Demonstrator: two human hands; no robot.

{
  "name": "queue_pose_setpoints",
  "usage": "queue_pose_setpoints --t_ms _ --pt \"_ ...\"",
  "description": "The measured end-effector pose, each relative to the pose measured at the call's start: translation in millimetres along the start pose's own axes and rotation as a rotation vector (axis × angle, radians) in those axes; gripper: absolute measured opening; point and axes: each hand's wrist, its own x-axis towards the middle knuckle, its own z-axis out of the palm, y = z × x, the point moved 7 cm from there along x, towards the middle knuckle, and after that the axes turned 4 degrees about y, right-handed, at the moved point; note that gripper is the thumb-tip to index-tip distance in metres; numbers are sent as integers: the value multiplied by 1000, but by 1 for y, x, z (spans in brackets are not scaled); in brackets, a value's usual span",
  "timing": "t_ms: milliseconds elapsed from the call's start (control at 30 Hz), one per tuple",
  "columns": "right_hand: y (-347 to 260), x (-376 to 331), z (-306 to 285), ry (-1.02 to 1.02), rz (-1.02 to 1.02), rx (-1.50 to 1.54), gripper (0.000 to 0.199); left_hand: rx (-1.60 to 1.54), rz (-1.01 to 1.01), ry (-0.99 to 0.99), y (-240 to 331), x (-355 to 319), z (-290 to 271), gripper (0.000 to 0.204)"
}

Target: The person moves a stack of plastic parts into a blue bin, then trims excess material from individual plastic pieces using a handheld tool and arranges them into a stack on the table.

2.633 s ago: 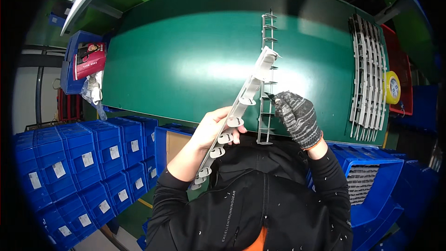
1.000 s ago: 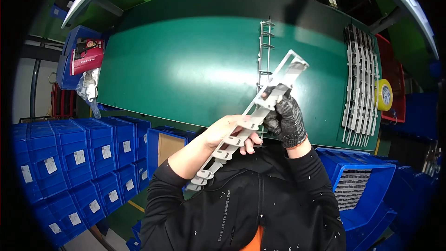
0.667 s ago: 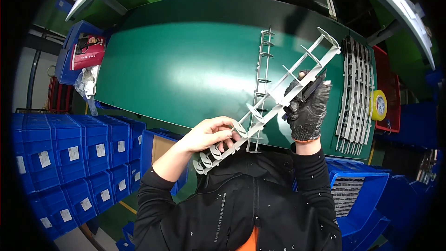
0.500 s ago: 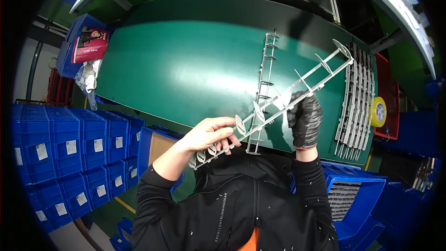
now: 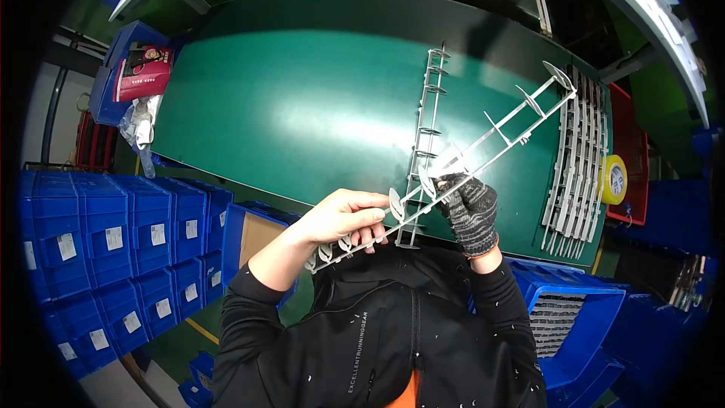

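Observation:
A long pale-grey ladder-like strip (image 5: 510, 149), two rails joined by crosspieces with oval discs, slants from my lap up over the table. My bare left hand (image 5: 343, 221) is closed around its lower part, near several discs. The gloved right hand (image 5: 470, 213), in dark grey knit, has its fingers bent against the near rail around mid-length; a pale patch beside the fingertips is too blurred to make out. A second, similar strip (image 5: 430, 109) lies on the green table (image 5: 287, 106), passing beneath the held one.
Several similar strips (image 5: 577, 166) lie side by side on the table's right end, next to a yellow tape roll (image 5: 615, 180). A blue crate (image 5: 580, 287) with grey parts stands at lower right. Blue boxes (image 5: 136, 236) are stacked at left; a red packet (image 5: 143, 75) sits beyond the left edge.
My right hand has moved left and slightly down along the strip, toward my left hand. The left hand and the held strip stay almost where they were.

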Motion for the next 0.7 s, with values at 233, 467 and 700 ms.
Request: queue_pose_setpoints --t_ms 233,467,700 --pt "23 -9 -2 69 273 240 17 -39 9 59 -1 1 -5 30" --pt "40 -19 -22 460 516 454 28 -156 191 89 4 10 -5 10" --pt "-17 5 6 -26 28 -266 13 424 490 260 20 7 -3 12"
